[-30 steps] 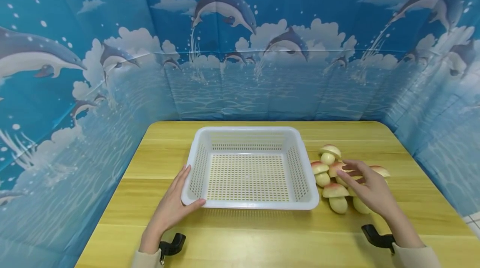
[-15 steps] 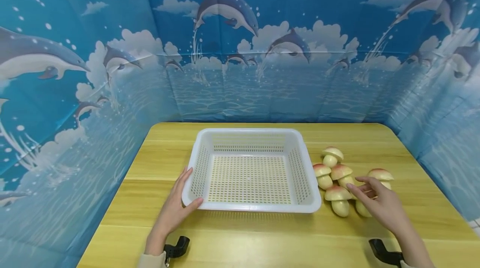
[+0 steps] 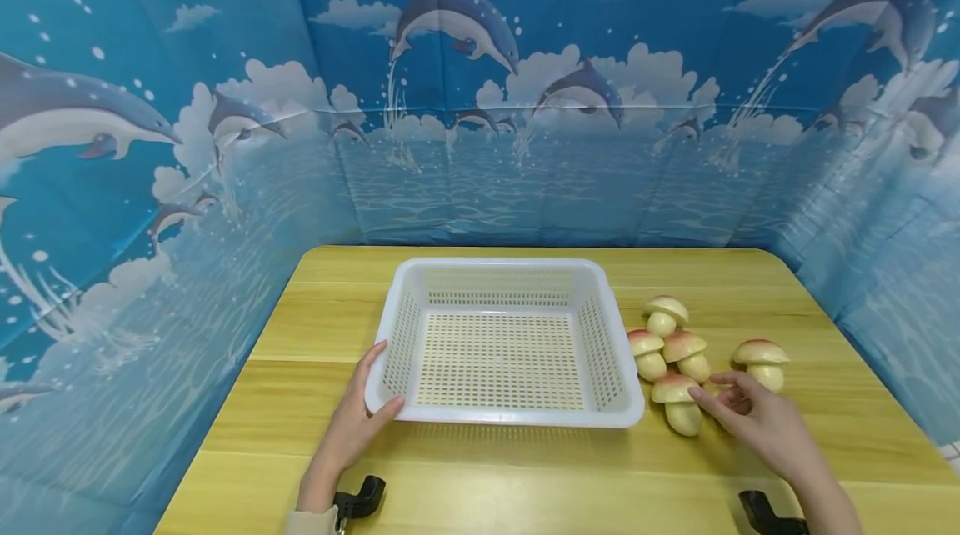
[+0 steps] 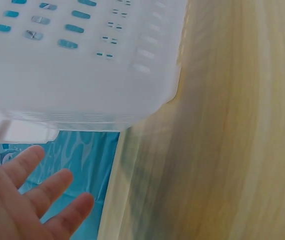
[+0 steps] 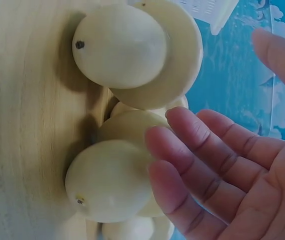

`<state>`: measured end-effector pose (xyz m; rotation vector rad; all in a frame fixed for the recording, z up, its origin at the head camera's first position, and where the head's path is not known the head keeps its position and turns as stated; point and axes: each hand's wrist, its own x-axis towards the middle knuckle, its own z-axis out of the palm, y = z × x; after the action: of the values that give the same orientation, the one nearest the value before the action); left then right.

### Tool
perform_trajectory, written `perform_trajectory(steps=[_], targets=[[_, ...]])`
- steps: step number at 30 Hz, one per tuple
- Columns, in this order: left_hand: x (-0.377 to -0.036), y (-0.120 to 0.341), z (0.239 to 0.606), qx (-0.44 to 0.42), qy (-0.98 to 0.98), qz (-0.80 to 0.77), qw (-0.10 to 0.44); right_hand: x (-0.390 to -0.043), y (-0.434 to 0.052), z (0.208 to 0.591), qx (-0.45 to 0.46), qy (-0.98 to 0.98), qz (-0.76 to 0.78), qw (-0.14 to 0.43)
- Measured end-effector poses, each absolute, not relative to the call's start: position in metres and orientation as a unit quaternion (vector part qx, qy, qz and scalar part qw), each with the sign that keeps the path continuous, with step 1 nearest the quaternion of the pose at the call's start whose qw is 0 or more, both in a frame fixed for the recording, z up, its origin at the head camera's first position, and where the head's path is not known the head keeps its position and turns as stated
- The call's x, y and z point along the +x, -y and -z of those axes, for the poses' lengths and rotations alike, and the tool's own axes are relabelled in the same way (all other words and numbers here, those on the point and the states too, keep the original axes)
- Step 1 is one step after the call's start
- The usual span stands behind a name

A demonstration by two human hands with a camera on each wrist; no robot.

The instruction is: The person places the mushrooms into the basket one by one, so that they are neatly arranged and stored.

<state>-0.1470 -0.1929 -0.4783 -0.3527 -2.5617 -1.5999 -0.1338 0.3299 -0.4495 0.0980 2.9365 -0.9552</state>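
Glossy cream mushrooms (image 3: 693, 365), caps blushed red — right grip (image 3: 761, 417) loose, left grip (image 3: 352, 414) unclenched.

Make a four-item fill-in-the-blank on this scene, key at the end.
1. The person's ____ hand is at a corner of the basket.
2. In the head view, the mushroom-shaped pieces lie to the ____ of the basket.
3. The basket's colour is ____.
4. The dolphin-print backdrop is mainly ____, with some white.

Missing words: left; right; white; blue.
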Motion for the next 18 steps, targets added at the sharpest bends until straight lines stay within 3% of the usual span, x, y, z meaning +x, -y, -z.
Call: perform_trajectory(steps=[4,9,18], targets=[[-0.144,0.19,0.469,-0.124,0.825,0.55,0.038,-0.133,-0.326,0.451,0.029,-0.952,0.304,0.018],[-0.152,0.195,0.491,-0.135,0.807,0.574,0.037,-0.131,-0.322,0.455,0.025,-0.955,0.294,0.015],[-0.153,0.193,0.494,-0.147,0.791,0.594,0.024,-0.13,-0.317,0.459,0.016,-0.962,0.273,0.004]])
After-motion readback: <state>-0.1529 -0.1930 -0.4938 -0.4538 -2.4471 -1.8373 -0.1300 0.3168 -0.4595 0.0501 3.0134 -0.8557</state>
